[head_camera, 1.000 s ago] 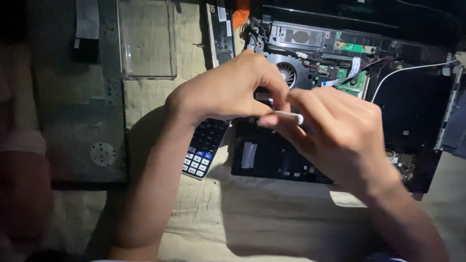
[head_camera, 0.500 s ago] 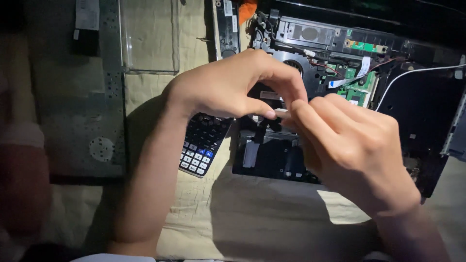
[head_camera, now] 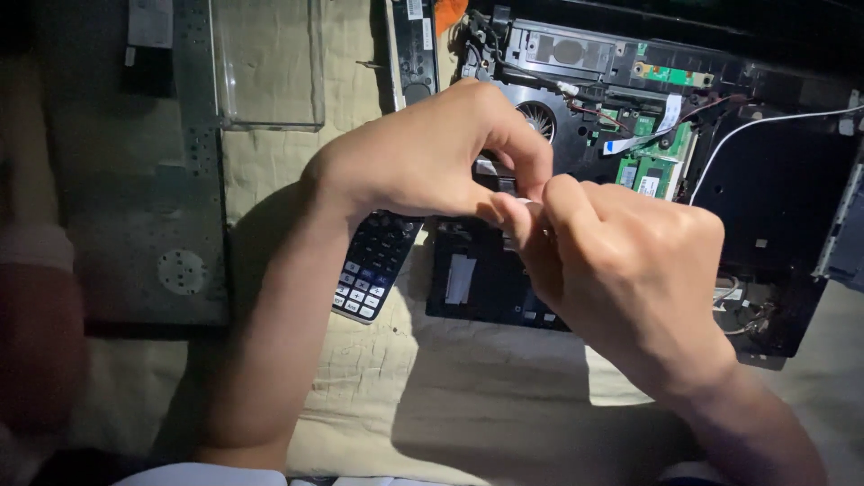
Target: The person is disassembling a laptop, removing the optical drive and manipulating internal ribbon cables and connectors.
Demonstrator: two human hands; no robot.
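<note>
**Small pale part pinched over an opened laptop**

Between both hands, above the opened laptop (head_camera: 648,180), a small pale part (head_camera: 526,209) is pinched by the left hand (head_camera: 423,157) and right hand (head_camera: 630,270), fingers clenched on it. A slip could drop it among the circuitry. Fingers hide its shape; a keyboard (head_camera: 373,265) lies left.

Two hands are seen, a left hand (head_camera: 423,157) and a right hand (head_camera: 630,270), above one opened laptop chassis (head_camera: 774,207). One fan (head_camera: 538,117) is counted inside the chassis. Left of the chassis, one keypad (head_camera: 373,265), one clear plastic tray (head_camera: 268,63) and one grey metal panel (head_camera: 135,225) are counted.
</note>
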